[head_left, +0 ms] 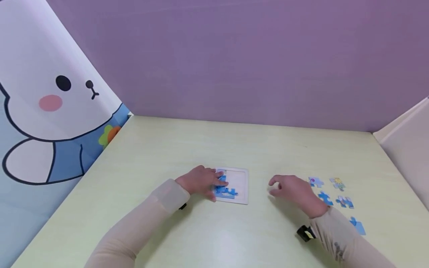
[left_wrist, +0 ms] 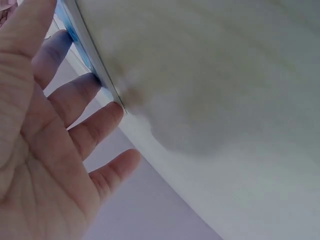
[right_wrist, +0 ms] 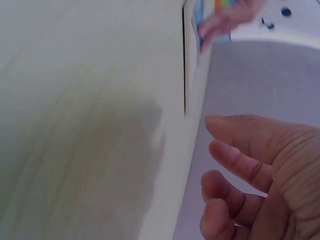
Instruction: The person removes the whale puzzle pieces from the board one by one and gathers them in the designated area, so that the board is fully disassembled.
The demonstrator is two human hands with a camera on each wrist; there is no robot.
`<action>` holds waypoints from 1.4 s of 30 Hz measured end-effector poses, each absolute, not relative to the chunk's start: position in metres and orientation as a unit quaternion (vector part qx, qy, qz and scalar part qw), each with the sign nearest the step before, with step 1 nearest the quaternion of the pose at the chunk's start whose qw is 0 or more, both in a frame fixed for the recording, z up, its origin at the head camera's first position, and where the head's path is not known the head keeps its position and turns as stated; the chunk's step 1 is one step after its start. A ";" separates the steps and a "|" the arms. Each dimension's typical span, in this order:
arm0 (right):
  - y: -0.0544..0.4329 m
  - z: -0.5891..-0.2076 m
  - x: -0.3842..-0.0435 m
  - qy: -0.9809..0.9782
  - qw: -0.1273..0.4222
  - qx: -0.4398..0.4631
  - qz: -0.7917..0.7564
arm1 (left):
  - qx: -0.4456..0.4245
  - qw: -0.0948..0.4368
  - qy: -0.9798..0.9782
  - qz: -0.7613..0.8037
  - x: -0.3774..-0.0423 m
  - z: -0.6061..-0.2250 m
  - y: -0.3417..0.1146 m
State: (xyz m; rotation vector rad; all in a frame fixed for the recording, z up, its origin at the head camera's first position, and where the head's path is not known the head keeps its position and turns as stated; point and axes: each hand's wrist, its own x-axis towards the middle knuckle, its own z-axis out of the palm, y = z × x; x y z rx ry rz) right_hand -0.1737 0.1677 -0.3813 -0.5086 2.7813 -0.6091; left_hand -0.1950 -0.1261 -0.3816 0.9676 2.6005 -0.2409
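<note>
A square white puzzle tray [head_left: 247,186] lies on the table, with joined blue jigsaw pieces [head_left: 225,195] along its left and near sides. The bare bottom of the tray shows at the right. My left hand [head_left: 200,181] rests on the tray's left part with fingers spread, covering some pieces. In the left wrist view its fingertips [left_wrist: 114,111] lie along the tray edge. Between the tray and the loose pieces, my right hand [head_left: 295,192] hovers over the table. Its fingers are loosely bent, and the right wrist view shows nothing between thumb and fingers.
Several loose jigsaw pieces lie right of my right hand, among them a yellow-patterned piece [head_left: 338,183], a blue one [head_left: 325,198] and a nearer light-blue one [head_left: 358,226]. A purple wall [head_left: 251,67] stands behind the table, and a cartoon-printed cloth [head_left: 30,123] at the left.
</note>
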 end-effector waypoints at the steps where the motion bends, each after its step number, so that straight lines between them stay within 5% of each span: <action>1: 0.160 -0.382 -0.174 0.954 0.126 -0.178 -0.205 | 0.340 0.179 0.919 -0.087 -0.195 -0.382 -0.125; 14: 0.090 -0.391 -0.179 0.944 0.127 -0.226 -0.204 | 0.347 0.179 0.915 -0.104 -0.197 -0.383 -0.125; 42: 0.072 -0.401 -0.176 0.943 0.140 -0.240 -0.185 | 0.355 0.179 0.913 -0.088 -0.196 -0.383 -0.126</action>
